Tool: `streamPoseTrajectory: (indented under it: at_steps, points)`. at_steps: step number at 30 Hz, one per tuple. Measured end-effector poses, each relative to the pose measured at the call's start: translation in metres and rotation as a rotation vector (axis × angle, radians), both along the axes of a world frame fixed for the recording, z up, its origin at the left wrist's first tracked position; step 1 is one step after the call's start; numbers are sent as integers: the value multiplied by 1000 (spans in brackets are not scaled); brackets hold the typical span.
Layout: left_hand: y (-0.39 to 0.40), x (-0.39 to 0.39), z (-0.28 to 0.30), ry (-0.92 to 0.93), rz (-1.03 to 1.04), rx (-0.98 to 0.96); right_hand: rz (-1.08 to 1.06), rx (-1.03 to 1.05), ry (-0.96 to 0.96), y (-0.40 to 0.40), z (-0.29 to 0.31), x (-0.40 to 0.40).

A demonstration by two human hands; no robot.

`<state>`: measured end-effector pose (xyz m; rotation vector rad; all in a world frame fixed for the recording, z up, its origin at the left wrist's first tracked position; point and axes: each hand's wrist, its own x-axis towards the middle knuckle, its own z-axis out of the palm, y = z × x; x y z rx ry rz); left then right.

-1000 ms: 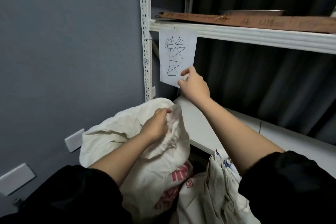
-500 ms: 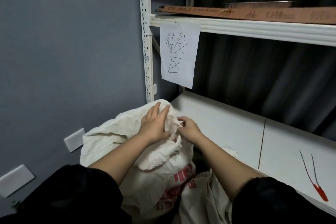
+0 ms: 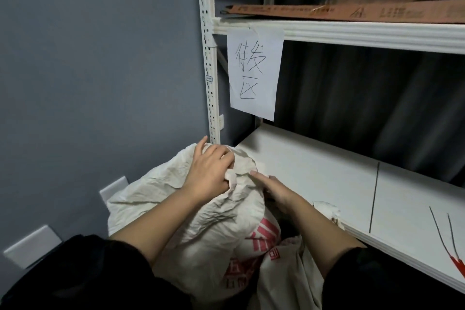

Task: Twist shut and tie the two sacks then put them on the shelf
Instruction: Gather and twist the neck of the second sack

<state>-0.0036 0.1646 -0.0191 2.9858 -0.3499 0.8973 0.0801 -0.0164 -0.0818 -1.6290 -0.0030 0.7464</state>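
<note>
left hand (image 3: 207, 173) gripped the bunched neck of the near sack (image 3: 201, 224); right hand (image 3: 273, 190) lay flat-fingered against its right side. the sack stood left of the shelf (image 3: 314, 171). cloth looked soft, the load bulky; best held at the neck.

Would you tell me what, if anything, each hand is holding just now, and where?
The left hand grips the bunched neck of the large white sack. The right hand rests straight-fingered against its side, gripping nothing.

Handwritten "待发区" on paper sign (image 3: 254, 72) taped to upper shelf edge (image 3: 364, 35)
</note>
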Motion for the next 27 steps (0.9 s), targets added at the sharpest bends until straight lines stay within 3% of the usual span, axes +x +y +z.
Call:
streamPoseTrajectory:
  at_steps: [4, 6, 8, 12, 15, 16, 18, 20, 21, 22, 25, 27]
  points:
    - [-4, 0, 5, 189, 85, -121, -192, 186, -161, 12, 37, 6]
    - [-11, 2, 4, 343, 99, -109, -159, 248, -246, 13, 66, 10]
    - [-20, 7, -1, 456, 81, -121, -66, 180, -411, 17, 94, 10]
    - [-31, 15, 5, 609, -29, -258, -37, -28, -939, 19, 139, 0]
    - [-17, 13, 31, 825, -206, -618, -189, -194, -1114, 5, 146, 3]
    - [-11, 11, 39, 778, -243, -766, -229, -243, -1128, 0, 147, 3]
    - [-3, 8, 53, 379, -199, -884, -241, -272, -1168, -9, 145, 0]
    - [3, 11, 67, -76, -14, -781, -206, -264, -1231, -11, 146, -6]
    - [6, 15, 76, -189, 80, -702, -195, -257, -1256, -11, 147, -8]
    - [12, 21, 82, -180, 151, -608, -202, -241, -1273, -10, 147, -10]
    - [33, 35, 86, 313, 180, -317, -288, -133, -1245, -12, 154, -9]
    - [45, 37, 79, 552, 130, -304, -319, -72, -1229, -16, 159, -8]
